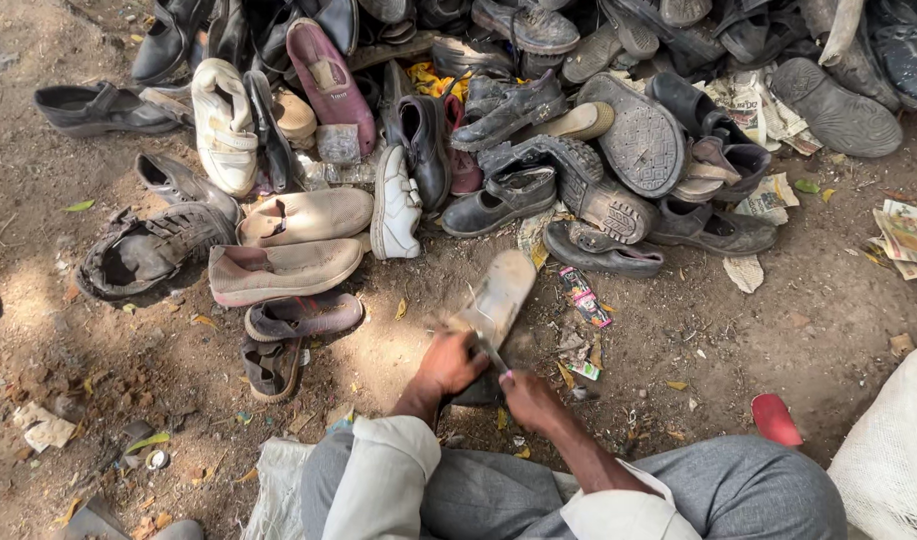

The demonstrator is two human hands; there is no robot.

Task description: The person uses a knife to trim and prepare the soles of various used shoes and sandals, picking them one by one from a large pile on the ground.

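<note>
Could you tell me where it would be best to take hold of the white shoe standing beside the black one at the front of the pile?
Probably by the heel end of the white shoe, coming from the open ground in front. It rests with the black shoe close on one side, so that near end is the freest part to pinch.

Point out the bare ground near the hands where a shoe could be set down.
Bare dirt lies right of the upturned sole, between the wrapper litter and the newspapers. Another patch sits left of the left hand, below the sandals. The shoe pile is crowded.
</note>
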